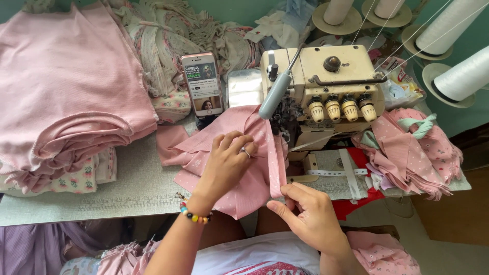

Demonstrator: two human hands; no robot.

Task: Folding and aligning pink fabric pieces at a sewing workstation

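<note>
Head view: left hand (226,163) lies flat on pink fabric (224,153); right hand (305,211) fingers pinch its strip edge (276,168).

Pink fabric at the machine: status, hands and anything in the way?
Left hand flat on pink dotted fabric. Right hand pinches pink strip. Sewing machine ahead, phone behind.

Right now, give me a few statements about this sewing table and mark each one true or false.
1. The left hand lies flat on pink dotted fabric. True.
2. The right hand pinches a narrow pink strip. True.
3. The phone lies face down. False: it stands propped, screen lit.
4. The sewing machine is blue. False: it is cream.
5. A stack of pink cloth sits at the left of the table. True.
</note>
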